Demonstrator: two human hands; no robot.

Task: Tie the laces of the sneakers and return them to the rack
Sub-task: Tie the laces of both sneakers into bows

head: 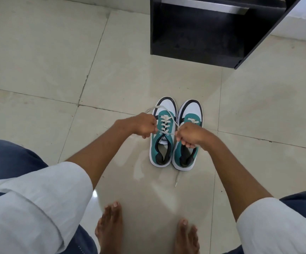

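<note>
both hands, left hand point(145, 125) and right hand point(189, 133), fist the lace point(167, 133) ends taut across the left sneaker point(162, 142), toes pointing away toward the rack point(194, 33).

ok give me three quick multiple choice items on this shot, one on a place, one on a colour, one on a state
1. Where do the sneakers stand?
A. on the rack
B. on the floor short of the rack
C. on a table

2. Colour of the laces?
A. off-white
B. black
C. red

3. What are the hands doing?
A. resting empty
B. lifting a sneaker
C. each pulling a lace end

Key: 1 B, the pair sits on floor tiles with the dark rack beyond; 2 A, pale against teal; 3 C, left hand and right hand grip ends over the left-side sneaker.
</note>
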